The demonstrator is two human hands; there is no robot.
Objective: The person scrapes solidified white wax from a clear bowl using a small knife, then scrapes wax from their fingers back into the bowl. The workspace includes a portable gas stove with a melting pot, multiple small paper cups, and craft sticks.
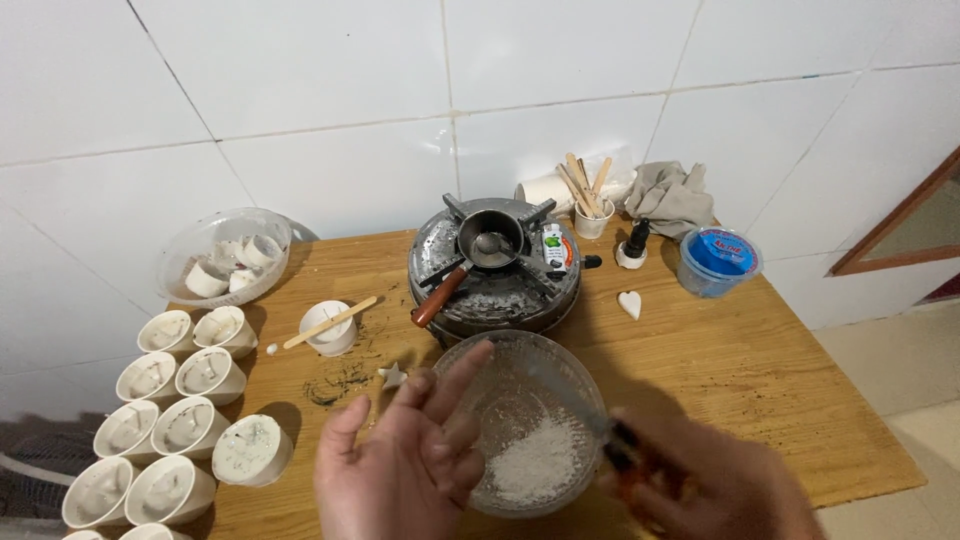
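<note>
Clear glass bowl (pixel 520 420) with white powder heaped at its 5 o'clock side, on wooden counter (pixel 760 380) | left hand (pixel 405 460) open, fingers spread, touching bowl rim at 9 o'clock | right hand (pixel 700 490) gripping blurred dark-handled knife (pixel 580 405), long axis 4-to-10 o'clock, tip toward 10.

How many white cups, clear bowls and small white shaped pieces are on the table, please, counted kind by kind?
White cups in rows at the left, one cut off by the frame edge: 10
White cup with a wooden stick: 1
Clear bowls, one at the back left and one with white powder: 2
Small white shapes, a star and a heart: 2
Total: 15
</note>
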